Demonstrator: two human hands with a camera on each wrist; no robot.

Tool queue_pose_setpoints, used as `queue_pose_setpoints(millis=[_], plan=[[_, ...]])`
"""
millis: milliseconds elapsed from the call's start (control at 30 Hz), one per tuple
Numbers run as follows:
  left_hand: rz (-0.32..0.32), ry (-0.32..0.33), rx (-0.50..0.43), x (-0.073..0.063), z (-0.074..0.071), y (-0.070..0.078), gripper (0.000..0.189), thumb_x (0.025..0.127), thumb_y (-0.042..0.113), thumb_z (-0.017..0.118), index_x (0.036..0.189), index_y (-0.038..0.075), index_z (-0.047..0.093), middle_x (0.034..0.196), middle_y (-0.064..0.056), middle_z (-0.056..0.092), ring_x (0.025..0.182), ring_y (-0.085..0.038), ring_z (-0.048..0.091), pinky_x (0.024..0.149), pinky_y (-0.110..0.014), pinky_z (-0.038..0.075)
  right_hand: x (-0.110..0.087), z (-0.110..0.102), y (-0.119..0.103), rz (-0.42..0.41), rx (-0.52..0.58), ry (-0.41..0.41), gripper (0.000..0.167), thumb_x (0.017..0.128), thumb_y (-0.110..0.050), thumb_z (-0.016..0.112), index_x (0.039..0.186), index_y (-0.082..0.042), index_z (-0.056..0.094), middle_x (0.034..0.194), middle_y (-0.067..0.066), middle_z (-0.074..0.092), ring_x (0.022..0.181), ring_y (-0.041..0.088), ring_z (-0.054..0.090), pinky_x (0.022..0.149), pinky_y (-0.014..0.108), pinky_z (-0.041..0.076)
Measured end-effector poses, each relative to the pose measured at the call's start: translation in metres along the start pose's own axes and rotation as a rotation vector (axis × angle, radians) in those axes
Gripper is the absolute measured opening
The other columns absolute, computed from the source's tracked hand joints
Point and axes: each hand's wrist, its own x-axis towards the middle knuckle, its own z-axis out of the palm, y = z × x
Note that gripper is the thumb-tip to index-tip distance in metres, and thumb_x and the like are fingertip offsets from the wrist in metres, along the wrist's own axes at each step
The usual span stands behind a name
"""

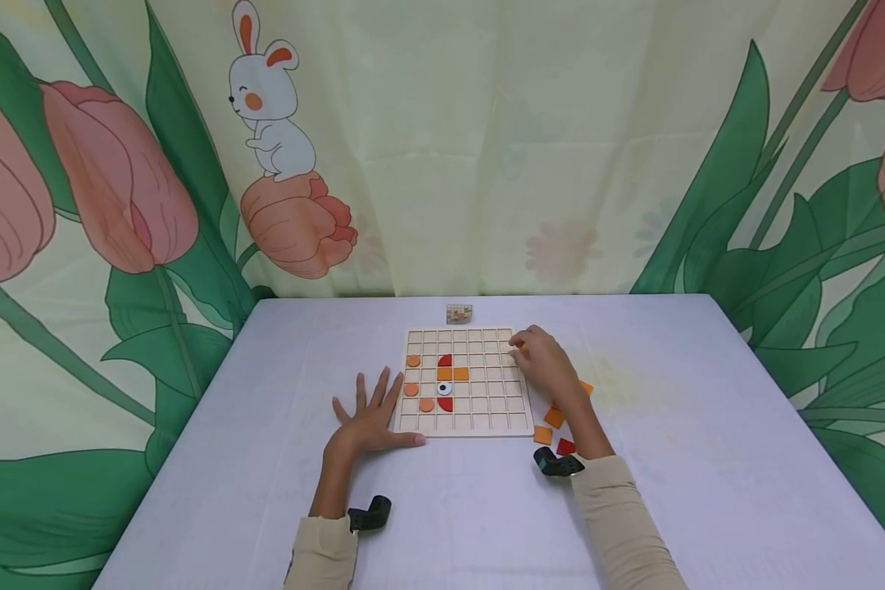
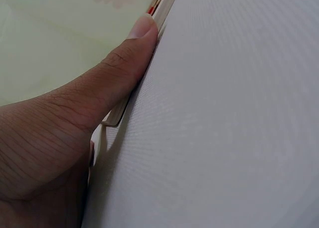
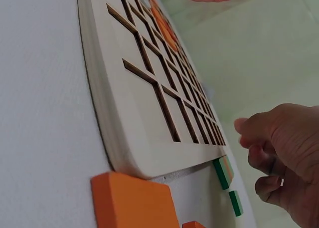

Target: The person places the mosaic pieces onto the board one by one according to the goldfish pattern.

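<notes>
A pale wooden grid board [image 1: 487, 402] lies on the table, holding several orange discs [image 1: 427, 405], two red quarter-circle pieces [image 1: 445, 404], two orange squares [image 1: 460, 374] and an eye piece [image 1: 444, 388]. At its lower left corner my left hand [image 1: 365, 426] spreads its fingers, the thumb along the front edge in the left wrist view. My right hand [image 1: 548, 365], fingers curled, is at the board's upper right edge. Between its thumb and index finger shows a small orange piece [image 1: 524, 348], its shape mostly hidden.
Right of the board lie loose orange squares [image 1: 542, 435] and a red piece [image 1: 565, 447], partly under my right forearm. The right wrist view shows green pieces [image 3: 236, 203] beside the board. A small patterned card [image 1: 459, 314] sits behind it. A printed curtain [image 1: 442, 164] backs the table.
</notes>
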Motion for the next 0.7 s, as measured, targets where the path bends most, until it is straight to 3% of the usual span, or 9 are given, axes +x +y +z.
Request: queue_pose_setpoints(millis=[233, 700], plan=[[0.000, 0.004, -0.007, -0.001, -0.001, 0.000, 0.118, 0.069, 0.071, 0.072, 0.159, 0.025, 0.010, 0.167, -0.006, -0.005, 0.148, -0.044, -0.020, 0.102, -0.081, -0.008, -0.002, 0.000, 0.008, 0.061, -0.059, 0.017, 0.024, 0.093, -0.014, 0.066, 0.114, -0.002, 0.069, 0.116, 0.016, 0.061, 0.098, 0.028, 0.060, 0.088, 0.044, 0.053], [0.012, 0.004, -0.012, -0.004, -0.001, 0.001, 0.117, 0.070, 0.071, 0.071, 0.159, 0.024, 0.010, 0.167, -0.007, -0.003, 0.148, -0.045, -0.017, 0.102, -0.081, -0.008, 0.000, 0.002, 0.016, 0.120, -0.052, -0.012, 0.024, 0.093, -0.015, 0.066, 0.114, -0.002, 0.070, 0.121, 0.018, 0.059, 0.103, 0.030, 0.059, 0.088, 0.044, 0.054]])
